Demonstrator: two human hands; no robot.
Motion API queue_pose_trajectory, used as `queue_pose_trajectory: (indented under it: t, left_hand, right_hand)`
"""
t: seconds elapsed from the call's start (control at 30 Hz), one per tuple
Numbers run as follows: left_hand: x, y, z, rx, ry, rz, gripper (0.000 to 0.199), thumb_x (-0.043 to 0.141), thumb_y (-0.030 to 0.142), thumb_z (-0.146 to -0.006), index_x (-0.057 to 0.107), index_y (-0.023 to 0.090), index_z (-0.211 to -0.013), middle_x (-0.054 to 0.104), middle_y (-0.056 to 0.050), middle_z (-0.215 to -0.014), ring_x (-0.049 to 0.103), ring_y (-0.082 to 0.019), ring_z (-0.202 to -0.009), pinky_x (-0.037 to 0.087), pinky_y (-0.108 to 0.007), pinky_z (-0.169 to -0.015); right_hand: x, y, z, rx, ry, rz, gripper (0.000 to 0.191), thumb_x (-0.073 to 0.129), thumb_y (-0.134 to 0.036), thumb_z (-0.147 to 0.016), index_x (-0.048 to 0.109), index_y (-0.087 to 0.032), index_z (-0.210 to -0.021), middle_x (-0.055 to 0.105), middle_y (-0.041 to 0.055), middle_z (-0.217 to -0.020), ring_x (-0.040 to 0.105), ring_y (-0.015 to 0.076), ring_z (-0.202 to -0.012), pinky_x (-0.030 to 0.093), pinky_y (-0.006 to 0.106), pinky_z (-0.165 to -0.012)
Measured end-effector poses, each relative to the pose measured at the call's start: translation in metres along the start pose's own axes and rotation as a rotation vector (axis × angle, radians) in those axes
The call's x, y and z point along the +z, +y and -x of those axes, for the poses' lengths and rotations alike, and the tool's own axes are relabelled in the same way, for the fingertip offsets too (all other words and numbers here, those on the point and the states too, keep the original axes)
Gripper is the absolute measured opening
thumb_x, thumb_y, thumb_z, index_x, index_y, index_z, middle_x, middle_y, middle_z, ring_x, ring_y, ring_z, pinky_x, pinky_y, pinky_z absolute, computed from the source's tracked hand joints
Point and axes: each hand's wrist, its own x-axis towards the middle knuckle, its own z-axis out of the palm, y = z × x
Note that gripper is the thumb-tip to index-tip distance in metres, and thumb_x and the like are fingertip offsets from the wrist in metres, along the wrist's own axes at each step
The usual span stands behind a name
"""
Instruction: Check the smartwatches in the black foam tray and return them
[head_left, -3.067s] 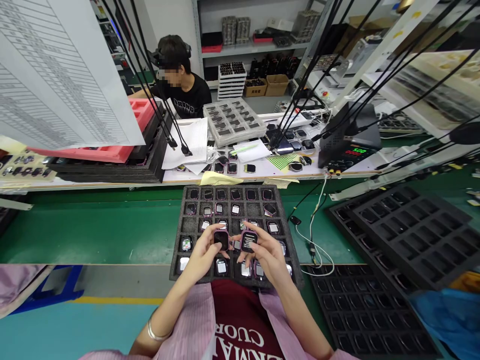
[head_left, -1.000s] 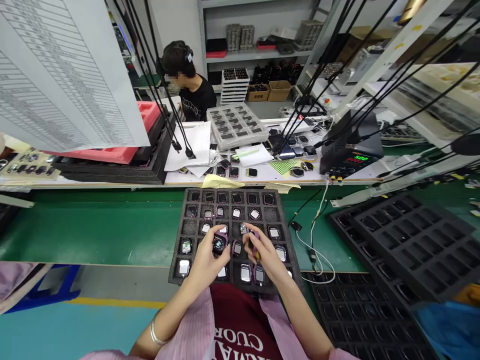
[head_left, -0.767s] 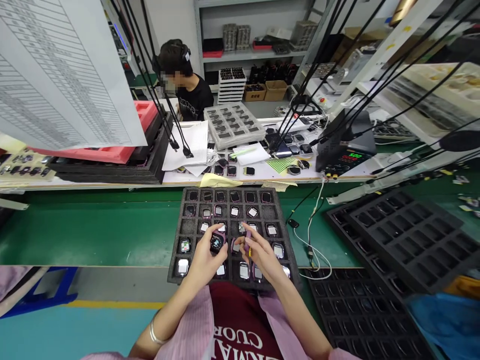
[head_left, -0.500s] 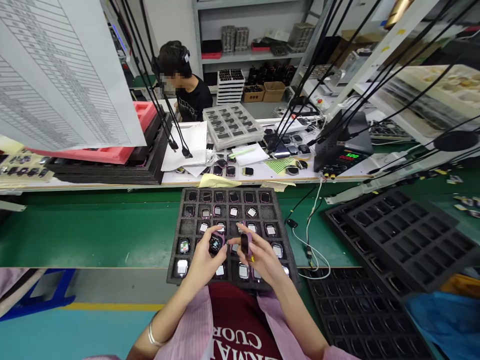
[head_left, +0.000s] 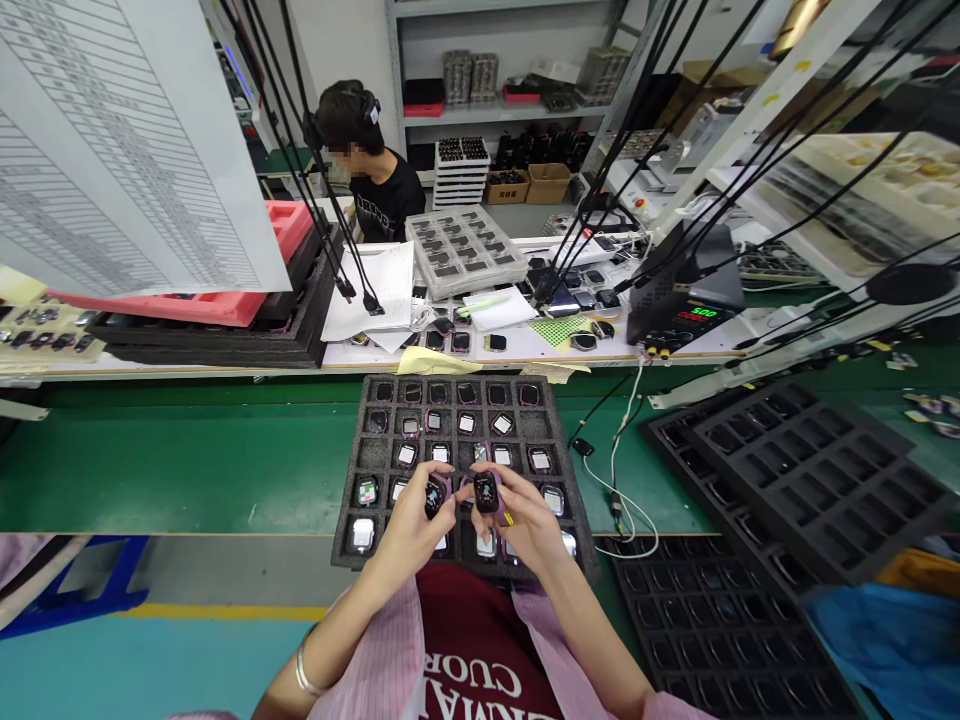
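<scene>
Over the lower middle of a black foam tray (head_left: 553, 425) are both of my hands. My left hand (head_left: 411, 522) is closed on a smartwatch (head_left: 436, 495) with a lit dark face. Between the fingers of my right hand (head_left: 531, 520) is a second, purple-cased smartwatch (head_left: 487, 492), its screen lit and turned up towards me. The two held watches are side by side, a small gap apart. Many compartments of the tray hold watches, some with white screens; parts of the lower rows are hidden under my hands.
The tray lies on a green bench (head_left: 187, 460). Behind is a white shelf with papers (head_left: 371, 295), a clear parts tray (head_left: 465, 250) and a black power supply (head_left: 686, 300). More foam trays (head_left: 825, 470) stand at the right. A person (head_left: 382, 180) sits beyond. Cables hang down.
The watch in my right hand has turned so that its lit face shows. The watch in my left hand has tilted and shifted slightly to the right.
</scene>
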Motion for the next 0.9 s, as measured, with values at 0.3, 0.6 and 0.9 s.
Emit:
queue_pose_trajectory:
  t: [0.3, 0.6, 0.9]
  left_hand:
    - [-0.0012, 0.0036, 0.0013, -0.033, -0.004, 0.024, 0.032, 0.05, 0.018, -0.083, 0.05, 0.021, -0.115, 0.057, -0.002, -0.093, 0.054, -0.016, -0.082, 0.042, -0.028, -0.077]
    - [-0.0025, 0.0048, 0.0017, -0.019, 0.007, 0.014, 0.035, 0.05, 0.021, -0.085, 0.048, 0.021, -0.12, 0.058, -0.002, -0.095, 0.055, -0.016, -0.082, 0.043, -0.027, -0.075]
    - [-0.0028, 0.0045, 0.0002, -0.022, 0.036, 0.03, 0.035, 0.051, 0.021, -0.083, 0.05, 0.02, -0.118, 0.058, -0.001, -0.089, 0.055, -0.016, -0.079, 0.043, -0.027, -0.076]
  right_hand:
    - [-0.0003, 0.0003, -0.0025, -0.016, 0.031, 0.029, 0.025, 0.057, -0.027, -0.084, 0.064, -0.018, -0.106, 0.073, 0.0108, -0.088, 0.064, 0.0164, -0.053, 0.046, 0.024, -0.044]
    - [0.0031, 0.0009, 0.0002, -0.02, 0.044, 0.086, 0.031, 0.059, -0.027, -0.082, 0.063, -0.019, -0.111, 0.073, 0.0114, -0.095, 0.067, 0.018, -0.059, 0.049, 0.026, -0.05]
    - [0.0057, -0.0005, -0.0007, -0.04, 0.037, 0.079, 0.031, 0.059, -0.029, -0.08, 0.064, -0.016, -0.109, 0.073, 0.0125, -0.091, 0.067, 0.0201, -0.058, 0.048, 0.028, -0.047]
